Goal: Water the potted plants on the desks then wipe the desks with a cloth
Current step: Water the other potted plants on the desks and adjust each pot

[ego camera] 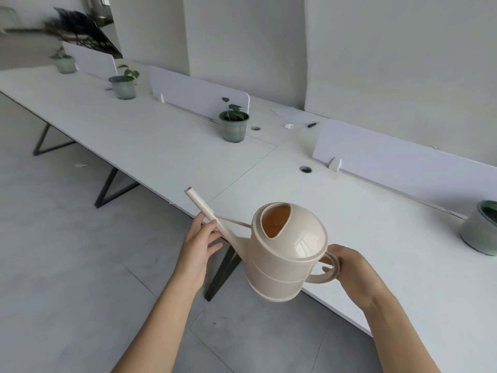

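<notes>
I hold a beige watering can in the air over the front edge of the long white desk. My right hand grips its ring handle. My left hand steadies the long spout, which points up and to the left. A green potted plant stands upright on the desk ahead of the spout. Two more potted plants stand further left along the desk. At the right edge a fourth green pot is partly cut off. No cloth is in sight.
White divider panels run along the back of the desk. Two cable holes sit in the top, with paper and a pen behind. Black angled desk legs stand on the grey tiled floor at left.
</notes>
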`<state>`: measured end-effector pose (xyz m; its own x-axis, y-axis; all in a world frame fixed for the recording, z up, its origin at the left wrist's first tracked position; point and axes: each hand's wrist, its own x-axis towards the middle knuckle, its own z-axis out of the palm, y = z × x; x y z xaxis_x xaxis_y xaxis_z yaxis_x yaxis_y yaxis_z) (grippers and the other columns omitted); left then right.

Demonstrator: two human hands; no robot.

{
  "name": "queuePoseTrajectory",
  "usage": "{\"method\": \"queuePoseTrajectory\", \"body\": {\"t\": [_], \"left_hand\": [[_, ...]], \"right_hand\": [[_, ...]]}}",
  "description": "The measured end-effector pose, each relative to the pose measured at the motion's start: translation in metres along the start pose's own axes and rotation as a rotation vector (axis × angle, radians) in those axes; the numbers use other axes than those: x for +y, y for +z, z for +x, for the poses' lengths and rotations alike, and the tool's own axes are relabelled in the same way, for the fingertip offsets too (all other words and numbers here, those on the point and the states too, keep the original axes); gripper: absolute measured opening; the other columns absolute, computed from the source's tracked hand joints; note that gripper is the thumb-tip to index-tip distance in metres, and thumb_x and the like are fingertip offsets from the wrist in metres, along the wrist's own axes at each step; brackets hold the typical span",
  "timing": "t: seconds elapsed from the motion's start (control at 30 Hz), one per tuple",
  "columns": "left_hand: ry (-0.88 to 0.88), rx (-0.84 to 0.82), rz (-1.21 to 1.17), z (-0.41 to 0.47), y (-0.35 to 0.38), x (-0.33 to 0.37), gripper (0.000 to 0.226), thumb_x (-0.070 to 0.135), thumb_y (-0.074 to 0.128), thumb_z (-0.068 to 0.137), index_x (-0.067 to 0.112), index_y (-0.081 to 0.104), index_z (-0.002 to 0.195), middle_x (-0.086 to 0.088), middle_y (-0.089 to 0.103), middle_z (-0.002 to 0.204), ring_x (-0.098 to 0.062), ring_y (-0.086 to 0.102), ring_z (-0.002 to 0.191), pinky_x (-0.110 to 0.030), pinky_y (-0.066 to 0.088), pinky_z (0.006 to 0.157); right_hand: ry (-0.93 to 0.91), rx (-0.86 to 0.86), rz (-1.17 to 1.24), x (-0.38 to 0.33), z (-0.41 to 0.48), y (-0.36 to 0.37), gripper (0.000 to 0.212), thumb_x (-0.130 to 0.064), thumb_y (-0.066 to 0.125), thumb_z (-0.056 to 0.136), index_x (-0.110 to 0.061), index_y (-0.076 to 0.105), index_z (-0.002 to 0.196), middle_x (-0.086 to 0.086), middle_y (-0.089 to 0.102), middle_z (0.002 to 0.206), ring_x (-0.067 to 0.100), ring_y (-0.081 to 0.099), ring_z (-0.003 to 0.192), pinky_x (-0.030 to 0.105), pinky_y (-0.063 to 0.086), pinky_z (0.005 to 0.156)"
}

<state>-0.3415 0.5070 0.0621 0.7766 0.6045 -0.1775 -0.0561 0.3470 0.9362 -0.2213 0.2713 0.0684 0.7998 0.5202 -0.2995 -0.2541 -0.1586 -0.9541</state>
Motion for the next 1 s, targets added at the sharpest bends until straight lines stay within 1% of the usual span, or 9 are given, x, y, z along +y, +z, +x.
{"method": "queuePoseTrajectory", "body": {"t": [0.07, 0.23, 0.37, 0.5, 0.6, 0.67, 0.77, 0.87, 1.0], "left_hand": [[-0.005, 0.007, 0.003, 0.018, -0.024, 0.014, 0.036, 0.020, 0.042, 0.096, 0.022, 0.046, 0.131, 0.000, 0.062, 0.119, -0.016, 0.060, 0.109, -0.031, 0.045, 0.089], [-0.010, 0.023, 0.021, 0.068, -0.074, 0.043, 0.035, 0.023, 0.041, 0.096, 0.021, 0.048, 0.130, 0.000, 0.061, 0.121, -0.014, 0.060, 0.109, -0.028, 0.045, 0.080], [-0.011, 0.047, 0.002, 0.111, -0.101, 0.055, 0.031, 0.022, 0.041, 0.096, 0.019, 0.051, 0.126, -0.002, 0.061, 0.119, -0.014, 0.060, 0.108, -0.029, 0.045, 0.082], [-0.005, 0.095, -0.006, 0.168, -0.123, 0.063, 0.032, 0.021, 0.044, 0.095, 0.018, 0.051, 0.126, -0.004, 0.062, 0.117, -0.017, 0.060, 0.109, -0.031, 0.047, 0.086], [-0.021, 0.145, 0.009, 0.213, -0.135, 0.074, 0.023, 0.021, 0.050, 0.091, 0.014, 0.054, 0.112, -0.005, 0.061, 0.110, -0.020, 0.060, 0.103, -0.034, 0.045, 0.089], [-0.025, 0.167, 0.022, 0.244, -0.139, 0.083, 0.012, 0.018, 0.045, 0.094, 0.015, 0.054, 0.102, -0.006, 0.061, 0.106, -0.022, 0.060, 0.103, -0.034, 0.046, 0.087], [-0.045, 0.197, 0.023, 0.285, -0.145, 0.094, 0.013, 0.016, 0.041, 0.096, 0.018, 0.053, 0.093, -0.004, 0.061, 0.101, -0.022, 0.059, 0.102, -0.037, 0.043, 0.090], [-0.063, 0.199, 0.015, 0.324, -0.150, 0.097, 0.011, 0.017, 0.042, 0.096, 0.016, 0.053, 0.096, -0.007, 0.061, 0.103, -0.025, 0.059, 0.103, -0.039, 0.042, 0.092], [-0.113, 0.169, 0.027, 0.376, -0.157, 0.100, 0.011, 0.018, 0.042, 0.096, 0.015, 0.053, 0.094, -0.012, 0.060, 0.110, -0.028, 0.057, 0.107, -0.038, 0.043, 0.090]], "right_hand": [[-0.008, -0.012, 0.000, -0.007, 0.017, 0.028, 0.024, -0.031, 0.057, 0.059, -0.008, 0.058, 0.069, -0.001, 0.062, 0.073, 0.004, 0.066, 0.071, 0.036, 0.040, 0.084], [-0.013, -0.068, -0.014, -0.021, 0.071, 0.082, 0.016, -0.027, 0.055, 0.064, -0.011, 0.054, 0.064, -0.006, 0.065, 0.067, 0.004, 0.065, 0.069, 0.032, 0.040, 0.075], [-0.019, -0.091, -0.041, -0.029, 0.124, 0.113, 0.013, -0.023, 0.057, 0.064, -0.010, 0.057, 0.065, -0.005, 0.064, 0.067, 0.004, 0.064, 0.067, 0.033, 0.040, 0.079], [-0.039, -0.128, -0.054, -0.042, 0.187, 0.141, 0.019, -0.025, 0.064, 0.051, -0.011, 0.060, 0.063, -0.007, 0.060, 0.062, 0.013, 0.056, 0.069, 0.032, 0.039, 0.078], [-0.043, -0.136, -0.075, -0.055, 0.234, 0.159, 0.013, -0.020, 0.060, 0.059, -0.010, 0.060, 0.066, -0.010, 0.060, 0.060, 0.011, 0.055, 0.069, 0.032, 0.037, 0.079], [-0.049, -0.136, -0.085, -0.066, 0.264, 0.170, 0.012, -0.019, 0.057, 0.062, -0.009, 0.058, 0.069, -0.007, 0.058, 0.062, 0.016, 0.051, 0.071, 0.032, 0.035, 0.080], [-0.052, -0.118, -0.086, -0.078, 0.298, 0.184, 0.012, -0.020, 0.059, 0.064, -0.009, 0.058, 0.070, -0.002, 0.051, 0.066, 0.022, 0.040, 0.079, 0.034, 0.030, 0.080], [-0.054, -0.118, -0.090, -0.084, 0.328, 0.193, 0.009, -0.021, 0.060, 0.066, -0.013, 0.063, 0.069, -0.003, 0.053, 0.069, 0.017, 0.043, 0.076, 0.032, 0.031, 0.079], [-0.041, -0.091, -0.081, -0.088, 0.357, 0.208, 0.006, -0.021, 0.058, 0.067, -0.016, 0.063, 0.067, -0.014, 0.052, 0.058, 0.000, 0.047, 0.056, 0.023, 0.033, 0.068]]}}
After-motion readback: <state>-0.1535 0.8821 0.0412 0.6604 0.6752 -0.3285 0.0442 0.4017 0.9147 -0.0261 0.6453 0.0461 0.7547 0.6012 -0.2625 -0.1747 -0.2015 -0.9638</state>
